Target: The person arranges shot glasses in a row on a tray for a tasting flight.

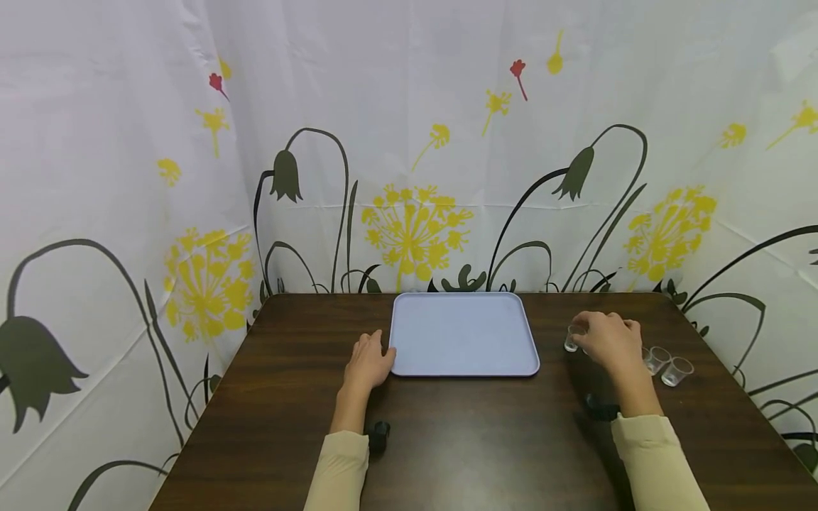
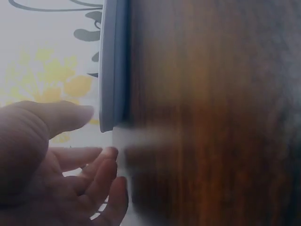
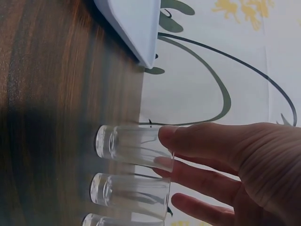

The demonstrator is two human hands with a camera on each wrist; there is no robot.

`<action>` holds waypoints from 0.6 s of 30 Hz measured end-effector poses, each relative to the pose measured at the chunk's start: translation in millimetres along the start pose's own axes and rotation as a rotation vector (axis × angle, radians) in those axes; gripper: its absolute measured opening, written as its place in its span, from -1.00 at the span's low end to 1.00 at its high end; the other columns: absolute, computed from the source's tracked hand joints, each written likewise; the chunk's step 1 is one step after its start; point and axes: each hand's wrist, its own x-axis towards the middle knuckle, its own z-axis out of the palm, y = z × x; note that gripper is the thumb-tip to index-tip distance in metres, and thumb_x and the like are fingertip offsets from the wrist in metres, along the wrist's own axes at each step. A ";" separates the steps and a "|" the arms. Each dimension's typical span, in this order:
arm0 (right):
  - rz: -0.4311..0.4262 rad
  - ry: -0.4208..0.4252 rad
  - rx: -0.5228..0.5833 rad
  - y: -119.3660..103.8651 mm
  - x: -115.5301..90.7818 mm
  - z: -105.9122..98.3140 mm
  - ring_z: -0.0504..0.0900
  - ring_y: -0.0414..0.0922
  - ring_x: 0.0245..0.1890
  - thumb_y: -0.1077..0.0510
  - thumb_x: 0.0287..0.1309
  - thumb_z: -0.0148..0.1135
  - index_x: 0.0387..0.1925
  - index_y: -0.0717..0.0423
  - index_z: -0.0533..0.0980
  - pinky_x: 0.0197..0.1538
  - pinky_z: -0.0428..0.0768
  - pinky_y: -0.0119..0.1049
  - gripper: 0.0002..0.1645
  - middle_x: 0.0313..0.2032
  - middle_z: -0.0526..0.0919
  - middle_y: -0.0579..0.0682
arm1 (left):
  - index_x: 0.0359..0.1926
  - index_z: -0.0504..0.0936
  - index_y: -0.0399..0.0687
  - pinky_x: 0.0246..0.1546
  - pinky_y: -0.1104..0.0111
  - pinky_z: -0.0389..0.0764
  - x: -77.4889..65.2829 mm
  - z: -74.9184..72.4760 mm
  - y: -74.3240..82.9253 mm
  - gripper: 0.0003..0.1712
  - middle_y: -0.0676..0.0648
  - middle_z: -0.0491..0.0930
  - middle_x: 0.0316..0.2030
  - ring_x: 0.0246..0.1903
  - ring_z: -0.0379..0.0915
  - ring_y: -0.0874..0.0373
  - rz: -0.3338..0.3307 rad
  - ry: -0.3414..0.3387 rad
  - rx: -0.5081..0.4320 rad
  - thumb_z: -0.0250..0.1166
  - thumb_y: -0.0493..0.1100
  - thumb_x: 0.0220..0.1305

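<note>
Several small clear shot glasses stand in a slanting row on the right of the table. My right hand is at the far-left end of that row, its thumb and a finger pinching the rim of the end shot glass. That glass stands upright on the wood; a second glass is close beside it. In the head view the hand hides part of the row. My left hand lies at the left edge of a pale blue-white tray, fingers loosely bent, thumb close to the rim, holding nothing.
The dark wooden table reaches back to a white curtain printed with flowers. Two more shot glasses, one of them at the near end, stand right of my right hand. A dark wrist camera sits on the left wrist.
</note>
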 end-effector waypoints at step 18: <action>0.007 0.092 -0.020 -13.1 -1.8 10.5 0.43 0.42 0.30 0.09 0.34 0.41 0.19 0.17 0.66 0.39 -0.11 0.57 -0.55 0.14 0.75 0.31 | 0.55 0.45 0.11 -0.18 0.01 0.41 36.7 22.2 -38.4 -0.38 0.05 0.56 -0.21 -0.26 0.48 0.07 -0.002 -0.106 0.050 0.15 0.00 0.53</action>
